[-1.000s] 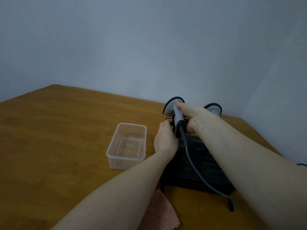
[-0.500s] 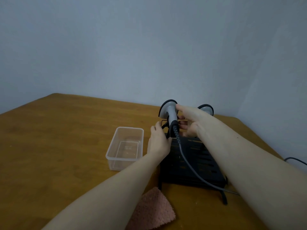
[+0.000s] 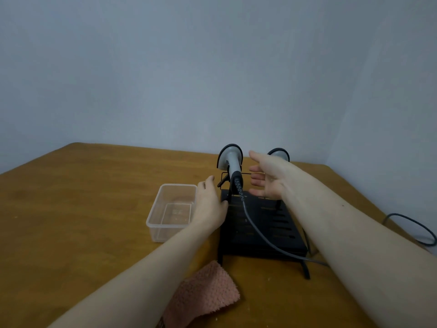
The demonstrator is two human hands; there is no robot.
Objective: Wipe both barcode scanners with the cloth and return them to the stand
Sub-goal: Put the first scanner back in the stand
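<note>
Two grey barcode scanners hang on a black stand. The left scanner sits in the stand's wire holder, its coiled cable running down over the base. Only the head of the right scanner shows behind my right hand, which is open with spread fingers, just right of the left scanner and holding nothing. To the left of the stand, my left hand is open, its thumb touching the base's edge. A pink cloth lies on the table in front, partly under my left forearm.
A clear plastic tub stands on the wooden table left of the stand. A dark cable loop lies at the table's right edge. Walls close off the back and right sides.
My right hand has let go of the left scanner, which stays in the stand, and opened beside it. My left hand has drawn back from the scanner's handle towards the stand's base.
</note>
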